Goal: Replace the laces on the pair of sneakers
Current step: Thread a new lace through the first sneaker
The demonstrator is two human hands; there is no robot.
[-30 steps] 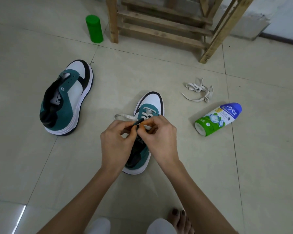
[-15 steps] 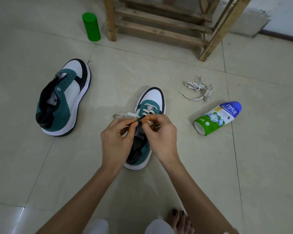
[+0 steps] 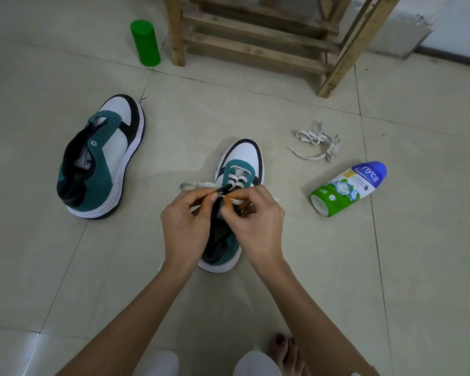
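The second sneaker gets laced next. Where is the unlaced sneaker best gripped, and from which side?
Probably take the unlaced sneaker by its heel collar, from above on the near side: its toe points away, the heel is nearest you, and the lace-free opening faces up, so fingers can hook inside, thumb outside.

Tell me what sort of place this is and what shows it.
Probably an indoor room in a home, with the work done on the floor: pale glossy floor tiles, a rough wooden slatted rack by a white wall, and a green-and-white plastic bottle lying nearby.
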